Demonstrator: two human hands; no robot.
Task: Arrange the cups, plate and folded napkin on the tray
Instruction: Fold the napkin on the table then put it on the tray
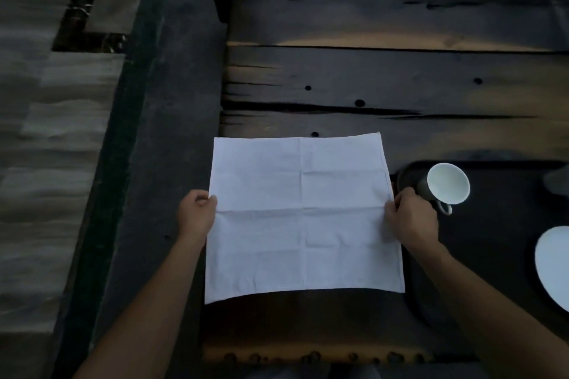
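A white napkin [303,215] lies spread open and flat on the dark wooden table, with fold creases across it. My left hand [197,212] pinches its left edge and my right hand [411,218] pinches its right edge, both about halfway along. To the right sits a dark tray [492,240]. On the tray's far left corner stands a cup [448,183] with a white inside, dark outside and a handle toward me. A white plate [554,264] rests on the tray at the right frame edge, partly cut off.
The table [385,77] is made of rough dark planks with cracks and holes. A dark bench or ledge [172,101] runs along its left side, with pale flooring [46,163] beyond. Something grey and blurred [557,181] sits at the far right edge.
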